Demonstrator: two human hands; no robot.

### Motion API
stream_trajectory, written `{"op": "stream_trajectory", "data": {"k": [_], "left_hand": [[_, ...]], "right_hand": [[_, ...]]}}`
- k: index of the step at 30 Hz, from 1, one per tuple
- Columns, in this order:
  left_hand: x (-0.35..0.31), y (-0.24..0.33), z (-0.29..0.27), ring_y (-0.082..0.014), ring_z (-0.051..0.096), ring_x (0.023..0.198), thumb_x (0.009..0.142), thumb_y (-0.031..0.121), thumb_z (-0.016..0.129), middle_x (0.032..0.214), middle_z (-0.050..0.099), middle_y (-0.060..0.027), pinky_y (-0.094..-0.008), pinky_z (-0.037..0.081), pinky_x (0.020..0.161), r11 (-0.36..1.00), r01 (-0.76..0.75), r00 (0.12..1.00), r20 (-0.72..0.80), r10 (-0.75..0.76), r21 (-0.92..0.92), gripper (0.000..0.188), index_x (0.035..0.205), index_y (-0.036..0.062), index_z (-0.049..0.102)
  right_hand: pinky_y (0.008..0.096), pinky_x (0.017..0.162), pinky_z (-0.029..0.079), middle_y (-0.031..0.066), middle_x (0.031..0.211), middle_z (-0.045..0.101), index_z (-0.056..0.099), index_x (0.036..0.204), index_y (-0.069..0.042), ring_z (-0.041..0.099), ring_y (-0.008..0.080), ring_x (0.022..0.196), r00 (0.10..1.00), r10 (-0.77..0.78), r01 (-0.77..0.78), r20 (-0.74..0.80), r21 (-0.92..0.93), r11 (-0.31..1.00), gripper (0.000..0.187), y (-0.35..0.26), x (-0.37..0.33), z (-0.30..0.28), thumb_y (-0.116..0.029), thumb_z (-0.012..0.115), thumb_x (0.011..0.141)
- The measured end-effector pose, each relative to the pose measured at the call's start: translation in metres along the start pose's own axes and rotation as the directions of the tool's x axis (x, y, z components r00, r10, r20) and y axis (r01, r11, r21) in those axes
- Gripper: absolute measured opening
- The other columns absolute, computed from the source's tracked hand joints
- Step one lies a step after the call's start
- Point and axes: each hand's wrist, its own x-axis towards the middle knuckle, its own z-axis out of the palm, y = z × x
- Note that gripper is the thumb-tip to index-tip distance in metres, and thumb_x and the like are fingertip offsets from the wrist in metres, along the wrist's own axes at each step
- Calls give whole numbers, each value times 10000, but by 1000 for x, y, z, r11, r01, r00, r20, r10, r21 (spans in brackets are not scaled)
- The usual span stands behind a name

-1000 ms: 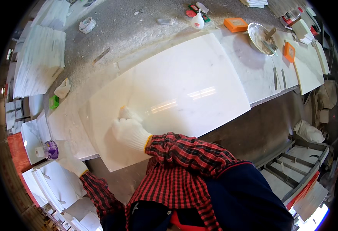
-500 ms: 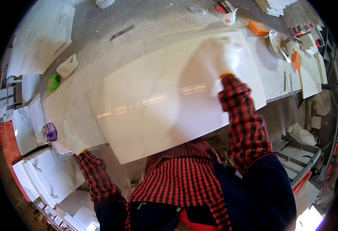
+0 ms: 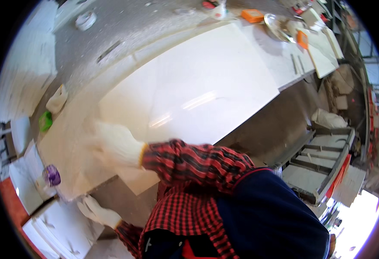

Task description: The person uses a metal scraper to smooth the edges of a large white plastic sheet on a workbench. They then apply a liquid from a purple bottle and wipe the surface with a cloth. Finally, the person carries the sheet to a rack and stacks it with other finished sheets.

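Head view: a glossy white slab [image 3: 211, 73] lies on the desk [image 3: 142, 28]. Over its left end the gloved right hand [image 3: 119, 144] blurs, grip impossible to tell; below-left of it, the left hand [image 3: 99, 212] is loosely spread. Near its far-right corner sits a metal bowl [image 3: 274, 29].

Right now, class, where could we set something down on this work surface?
The glossy white slab is bare from the person's white-gloved right hand to the slab's right edge. Beyond that edge it's crowded, where a round silver metal bowl sits between two orange rectangular boxes.
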Motion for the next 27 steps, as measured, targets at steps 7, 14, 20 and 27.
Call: {"op": "stream_trajectory", "data": {"k": [7, 14, 20, 27], "left_hand": [[-46, -42, -22, -224, 598, 1078, 1070, 480, 402, 1225, 646, -107, -325, 475, 878, 718, 543, 461, 560, -688, 435, 583, 1301, -17, 601], [-62, -85, -9, -223, 579, 1203, 1056, 428, 503, 1366, 592, -93, -347, 479, 987, 588, 790, 348, 664, -662, 171, 585, 1443, -10, 488], [-69, -65, 11, -228, 589, 1212, 1070, 416, 490, 1389, 578, -111, -344, 474, 1023, 720, 669, 467, 648, -601, 185, 591, 1446, -40, 472], [-68, -76, 7, -227, 604, 1182, 1067, 462, 483, 1359, 593, -130, -344, 479, 1030, 791, 581, 551, 621, -557, 193, 653, 1407, -95, 489]], "right_hand": [[457, 701, 525, 171, 1069, 609, 686, 1016, -80, 646, 343, 868, 965, 65, -257, -256, -859, 442, 272, 86, 124, -76, -209, 696, 776], [535, 1077, 407, 214, 1411, 500, 527, 1376, -34, 457, 390, 1344, 979, 46, -174, -200, -688, 705, 602, 41, -65, -144, -266, 720, 855], [516, 1249, 160, 143, 1626, 321, 382, 1551, -129, 240, 365, 1518, 955, 297, -180, 8, -780, 600, 762, 52, -150, -173, -591, 511, 958], [514, 1160, 279, 211, 1514, 440, 535, 1397, -68, 385, 412, 1401, 874, 246, -469, -418, -859, 207, 612, 99, -171, -325, -505, 499, 970]]}}
